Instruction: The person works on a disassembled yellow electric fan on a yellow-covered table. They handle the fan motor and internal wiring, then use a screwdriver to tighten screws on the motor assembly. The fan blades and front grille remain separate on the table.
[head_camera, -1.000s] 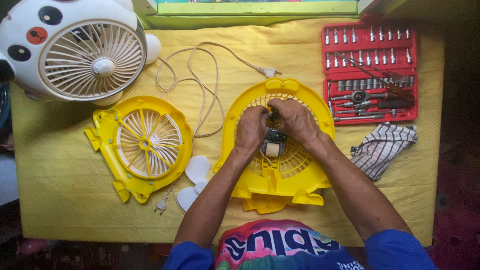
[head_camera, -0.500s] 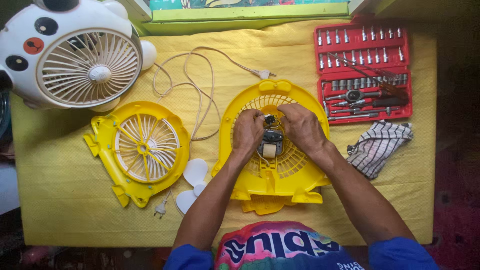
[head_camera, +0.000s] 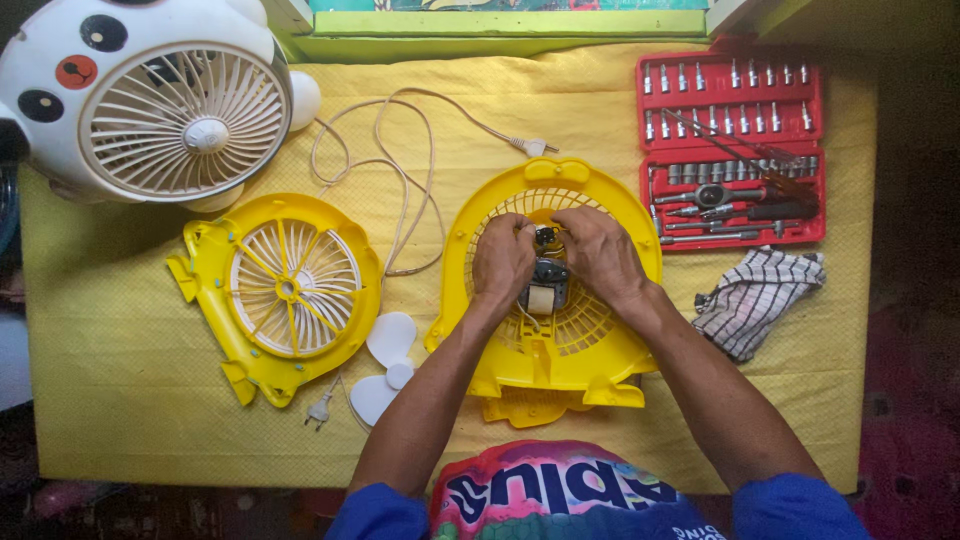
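Hands at centre of yellow plastic fan housing (head_camera: 560, 340): left hand (head_camera: 503, 262) and right hand (head_camera: 600, 255) both grasping small dark metal motor (head_camera: 545, 285) on yellow-clothed surface (head_camera: 120, 400).

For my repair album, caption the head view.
Both hands, left hand and right hand, on a yellow fan's motor.

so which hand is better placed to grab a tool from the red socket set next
Probably the right hand. The red socket set lies open on that side, just beyond the yellow fan housing. The left hand would have to cross over the motor and the other arm.
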